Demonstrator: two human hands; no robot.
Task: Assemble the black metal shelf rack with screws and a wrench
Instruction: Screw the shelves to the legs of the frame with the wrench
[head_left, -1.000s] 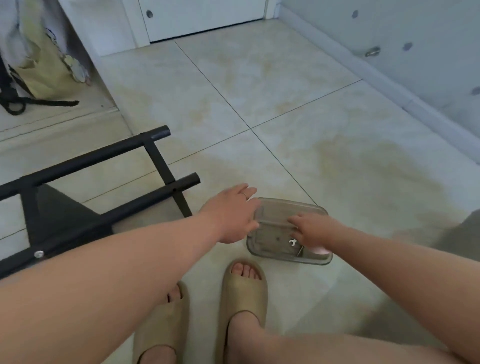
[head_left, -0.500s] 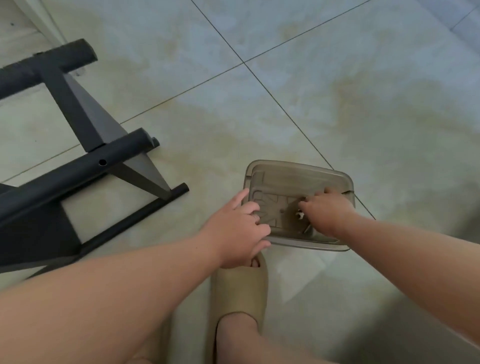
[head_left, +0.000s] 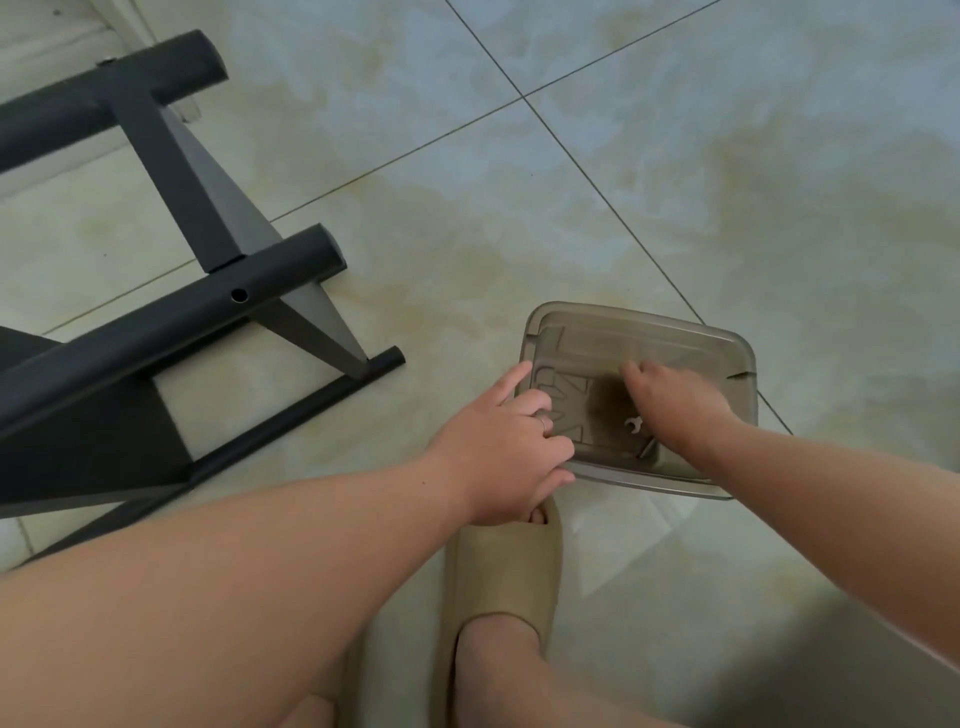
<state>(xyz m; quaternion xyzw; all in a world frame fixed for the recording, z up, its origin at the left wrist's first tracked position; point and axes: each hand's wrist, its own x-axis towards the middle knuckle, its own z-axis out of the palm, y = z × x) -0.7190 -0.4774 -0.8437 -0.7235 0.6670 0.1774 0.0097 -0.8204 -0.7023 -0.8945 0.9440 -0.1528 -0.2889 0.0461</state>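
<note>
I had one view only, from the camera on the person's head. It faced steeply down at the tiled floor (head_left: 727, 182), close above both forearms (head_left: 260, 571), with the clear tray (head_left: 649, 340) just right of centre and the black rack (head_left: 156, 332) at left.

I log one floor of glossy pale beige ceramic tiles (head_left: 727, 130) with yellowish mottling. Thin dark grout lines (head_left: 597, 182) cross at upper centre. Broad grey shadow (head_left: 779, 649), lower right.
</note>
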